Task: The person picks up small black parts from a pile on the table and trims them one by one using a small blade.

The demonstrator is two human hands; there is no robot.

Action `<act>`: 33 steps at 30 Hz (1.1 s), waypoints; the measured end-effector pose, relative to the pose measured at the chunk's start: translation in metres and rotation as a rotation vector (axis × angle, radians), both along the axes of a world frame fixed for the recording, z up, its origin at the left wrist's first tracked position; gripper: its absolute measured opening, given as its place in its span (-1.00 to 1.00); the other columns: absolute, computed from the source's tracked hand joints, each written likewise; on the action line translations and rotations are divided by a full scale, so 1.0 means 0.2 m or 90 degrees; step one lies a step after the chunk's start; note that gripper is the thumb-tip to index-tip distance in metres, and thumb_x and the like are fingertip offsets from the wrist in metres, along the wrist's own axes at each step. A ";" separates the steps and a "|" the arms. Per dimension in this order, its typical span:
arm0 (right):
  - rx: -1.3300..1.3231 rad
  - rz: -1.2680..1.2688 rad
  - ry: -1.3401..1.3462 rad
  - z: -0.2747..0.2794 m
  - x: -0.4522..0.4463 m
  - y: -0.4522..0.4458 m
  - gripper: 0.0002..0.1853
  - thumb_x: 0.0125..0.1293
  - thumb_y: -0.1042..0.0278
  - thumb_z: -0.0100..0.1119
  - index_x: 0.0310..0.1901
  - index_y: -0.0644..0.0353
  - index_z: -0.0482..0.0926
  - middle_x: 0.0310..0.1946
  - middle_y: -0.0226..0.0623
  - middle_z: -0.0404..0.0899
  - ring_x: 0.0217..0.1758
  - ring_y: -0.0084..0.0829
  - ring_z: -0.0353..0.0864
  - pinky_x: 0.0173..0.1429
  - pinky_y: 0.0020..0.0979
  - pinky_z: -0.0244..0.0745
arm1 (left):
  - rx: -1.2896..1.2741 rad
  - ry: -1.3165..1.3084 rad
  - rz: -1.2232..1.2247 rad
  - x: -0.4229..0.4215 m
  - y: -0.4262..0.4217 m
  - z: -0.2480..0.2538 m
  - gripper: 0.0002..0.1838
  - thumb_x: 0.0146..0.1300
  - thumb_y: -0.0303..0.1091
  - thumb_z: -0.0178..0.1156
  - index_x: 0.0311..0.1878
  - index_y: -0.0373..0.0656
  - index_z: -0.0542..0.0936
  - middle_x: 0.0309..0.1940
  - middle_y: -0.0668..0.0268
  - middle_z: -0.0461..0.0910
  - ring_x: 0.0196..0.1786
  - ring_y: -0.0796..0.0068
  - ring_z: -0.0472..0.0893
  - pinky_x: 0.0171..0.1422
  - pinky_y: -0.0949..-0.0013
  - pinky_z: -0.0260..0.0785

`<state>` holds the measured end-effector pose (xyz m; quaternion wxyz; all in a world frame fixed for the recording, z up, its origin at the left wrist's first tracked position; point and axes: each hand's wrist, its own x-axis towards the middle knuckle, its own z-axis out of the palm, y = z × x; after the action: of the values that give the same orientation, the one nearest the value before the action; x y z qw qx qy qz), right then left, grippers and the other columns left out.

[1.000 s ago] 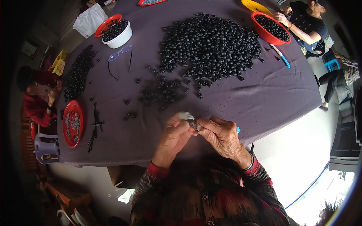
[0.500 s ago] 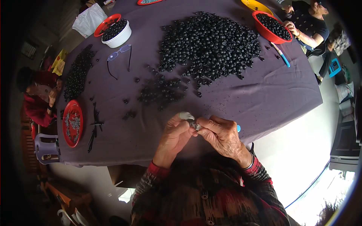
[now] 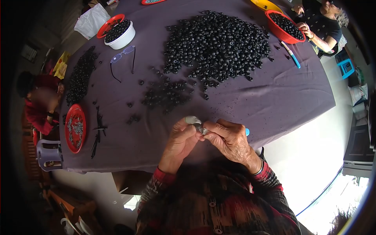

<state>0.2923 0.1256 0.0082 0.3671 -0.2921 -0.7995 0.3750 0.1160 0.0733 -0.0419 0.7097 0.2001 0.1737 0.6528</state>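
Observation:
My left hand (image 3: pixel 179 140) is closed in a pinch, with a whitish covering on one fingertip. Between its thumb and finger is a small dark piece (image 3: pixel 200 127), apparently a round black plastic part like those on the table. My right hand (image 3: pixel 232 141) meets it from the right, its thumb and index finger pinched at the same spot. What the right fingertips grip is too small to make out. Ahead of both hands lies a loose cluster of small black round parts (image 3: pixel 166 94), and beyond it a large pile of black parts (image 3: pixel 219 47) with holes.
On the left are a red plate (image 3: pixel 66 129) of small grey pieces, black cutters or ties (image 3: pixel 98 129), eyeglasses (image 3: pixel 122 55) and a white bowl (image 3: pixel 131 39). A blue-handled knife-like tool (image 3: pixel 291 55) lies near a red basin (image 3: pixel 274 33). People sit at both sides.
The dark piece between my fingertips shows more plainly now. My hands stay nearly in place, and the whole view has shifted slightly.

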 end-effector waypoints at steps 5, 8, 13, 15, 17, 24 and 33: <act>0.005 0.001 0.008 0.00 0.00 -0.01 -0.74 0.28 0.19 0.30 -0.06 0.10 0.67 -0.43 -0.32 0.63 -0.46 -0.24 0.62 -0.42 -0.29 0.52 | 0.009 0.039 0.020 -0.02 0.00 0.01 -0.70 0.33 -0.65 0.07 -0.02 -0.09 0.68 -0.22 0.29 0.65 -0.20 0.45 0.61 -0.13 0.33 0.48; 0.008 0.003 0.008 0.00 0.00 -0.01 -0.74 0.28 0.19 0.30 -0.06 0.09 0.67 -0.44 -0.33 0.62 -0.47 -0.24 0.62 -0.43 -0.29 0.51 | 0.027 0.088 0.056 -0.01 0.00 0.03 -0.67 0.29 -0.70 0.06 -0.04 -0.10 0.68 -0.21 0.28 0.65 -0.20 0.44 0.63 -0.15 0.33 0.49; 0.013 -0.007 -0.008 -0.02 -0.01 -0.01 -0.74 0.27 0.18 0.30 -0.07 0.09 0.67 -0.47 -0.34 0.60 -0.48 -0.25 0.61 -0.44 -0.29 0.50 | 0.051 0.099 0.087 0.00 -0.01 0.02 -0.79 0.31 -0.60 0.18 -0.02 -0.21 0.63 -0.17 0.25 0.61 -0.16 0.42 0.63 -0.08 0.36 0.52; 0.020 -0.027 -0.018 -0.01 -0.01 -0.01 -0.75 0.28 0.18 0.30 -0.07 0.09 0.67 -0.47 -0.34 0.60 -0.48 -0.25 0.62 -0.45 -0.28 0.50 | 0.038 0.100 0.111 0.02 -0.02 0.02 -0.76 0.28 -0.65 0.15 -0.04 -0.20 0.65 -0.18 0.24 0.63 -0.17 0.41 0.64 -0.11 0.35 0.52; 0.024 -0.038 -0.023 -0.02 -0.02 -0.01 -0.75 0.28 0.19 0.30 -0.09 0.10 0.67 -0.46 -0.33 0.61 -0.47 -0.24 0.63 -0.46 -0.28 0.50 | -0.006 0.110 0.148 0.05 -0.02 0.02 -0.68 0.23 -0.75 0.10 -0.06 -0.17 0.67 -0.21 0.24 0.65 -0.19 0.42 0.64 -0.14 0.32 0.51; -0.086 -0.043 0.001 -0.03 0.03 0.03 -0.79 0.34 0.28 0.24 -0.11 0.21 0.66 -0.31 -0.20 0.68 -0.31 -0.16 0.70 -0.31 -0.31 0.58 | 0.012 0.199 0.143 0.19 -0.08 0.04 -0.72 0.18 -0.74 0.15 -0.12 -0.21 0.68 -0.25 0.25 0.63 -0.24 0.41 0.60 -0.16 0.30 0.49; -0.154 -0.008 0.006 0.04 0.09 0.07 -0.71 0.30 0.26 0.33 -0.08 0.30 0.64 -0.32 -0.32 0.62 -0.28 -0.53 0.56 -0.18 -0.44 0.44 | 0.016 0.185 0.138 0.06 -0.05 0.04 -0.66 0.18 -0.74 0.14 -0.01 -0.18 0.61 -0.30 0.25 0.62 -0.29 0.45 0.60 -0.17 0.32 0.49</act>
<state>0.3093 0.1403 0.0159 0.3353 -0.3374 -0.7450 0.4677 0.1277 0.0639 -0.0345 0.6000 0.2810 0.2868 0.6919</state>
